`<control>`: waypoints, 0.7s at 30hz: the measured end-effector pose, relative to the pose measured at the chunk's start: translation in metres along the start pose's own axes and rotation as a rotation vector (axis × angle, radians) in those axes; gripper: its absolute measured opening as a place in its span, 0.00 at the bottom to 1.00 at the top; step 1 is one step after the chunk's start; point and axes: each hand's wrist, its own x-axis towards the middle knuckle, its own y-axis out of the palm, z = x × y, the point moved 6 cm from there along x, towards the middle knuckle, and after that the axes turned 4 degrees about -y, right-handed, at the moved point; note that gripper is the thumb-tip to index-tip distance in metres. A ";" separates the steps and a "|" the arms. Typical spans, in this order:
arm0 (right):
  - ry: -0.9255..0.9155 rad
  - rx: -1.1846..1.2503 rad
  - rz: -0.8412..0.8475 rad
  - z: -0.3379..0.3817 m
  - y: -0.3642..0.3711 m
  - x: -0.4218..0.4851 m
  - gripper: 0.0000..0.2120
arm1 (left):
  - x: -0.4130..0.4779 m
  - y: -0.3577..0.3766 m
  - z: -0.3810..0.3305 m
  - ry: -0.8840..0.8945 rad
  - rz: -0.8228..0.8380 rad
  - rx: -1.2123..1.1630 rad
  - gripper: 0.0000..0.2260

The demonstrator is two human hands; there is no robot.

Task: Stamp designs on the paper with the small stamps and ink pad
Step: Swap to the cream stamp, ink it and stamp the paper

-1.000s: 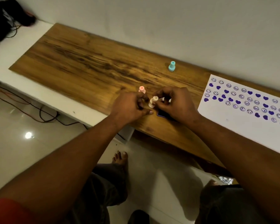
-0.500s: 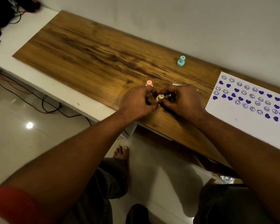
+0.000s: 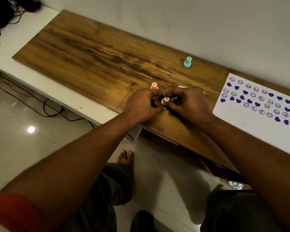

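Note:
A small cream stamp (image 3: 166, 99) is pinched between the fingertips of my left hand (image 3: 143, 105) and my right hand (image 3: 190, 104), just above the wooden board. A blue ink pad (image 3: 172, 114) lies under my right hand, mostly hidden. A pink stamp (image 3: 154, 85) stands upright just behind my left hand. A teal stamp (image 3: 187, 62) stands near the wall. The white paper (image 3: 251, 124) at the right carries rows of purple hearts and smiley faces.
The wooden board (image 3: 90, 51) rests on a white shelf (image 3: 40, 87) against the wall. Dark cables and gear (image 3: 5, 12) sit at the far left. My knees and a bare foot (image 3: 126, 156) are below the board's front edge.
Both hands stay together on the cream stamp over the ink pad, with only small finger shifts. The view has moved a little between frames.

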 end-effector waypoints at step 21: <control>0.056 -0.144 -0.034 0.012 0.012 0.009 0.14 | -0.015 -0.013 -0.030 -0.108 0.007 0.480 0.19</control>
